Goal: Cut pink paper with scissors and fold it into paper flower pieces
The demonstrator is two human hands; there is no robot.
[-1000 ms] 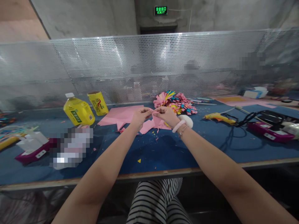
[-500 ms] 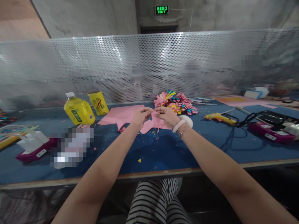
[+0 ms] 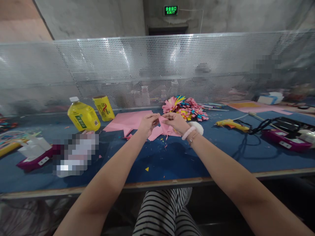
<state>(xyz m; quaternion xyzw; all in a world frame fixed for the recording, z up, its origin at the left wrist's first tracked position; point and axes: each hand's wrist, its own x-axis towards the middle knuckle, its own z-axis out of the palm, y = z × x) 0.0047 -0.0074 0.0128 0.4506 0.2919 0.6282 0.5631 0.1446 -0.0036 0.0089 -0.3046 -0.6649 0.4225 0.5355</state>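
Note:
Between my two hands, a small piece of pink paper (image 3: 162, 121) is pinched just above the table. My left hand (image 3: 149, 124) grips its left edge with thumb and fingertips. On the other side, my right hand (image 3: 175, 122) is closed on the same paper; a fluffy scrunchie (image 3: 193, 130) circles that wrist. Below lie cut pink pieces (image 3: 155, 133) and small scraps. A stack of pink sheets (image 3: 128, 120) rests behind my left hand. Just beyond my right hand sits a heap of pink, yellow and blue paper flowers (image 3: 185, 108).
To the left stand a yellow bottle (image 3: 83, 116) and a yellow canister (image 3: 104, 108). A yellow glue gun (image 3: 232, 125) with its cable lies to the right, near a purple box (image 3: 285, 140). A perforated metal screen (image 3: 159, 65) runs along the back of the blue table (image 3: 172, 164).
Both hands stay in nearly the same place. The pink paper between them has shifted slightly and shows a little more of its surface.

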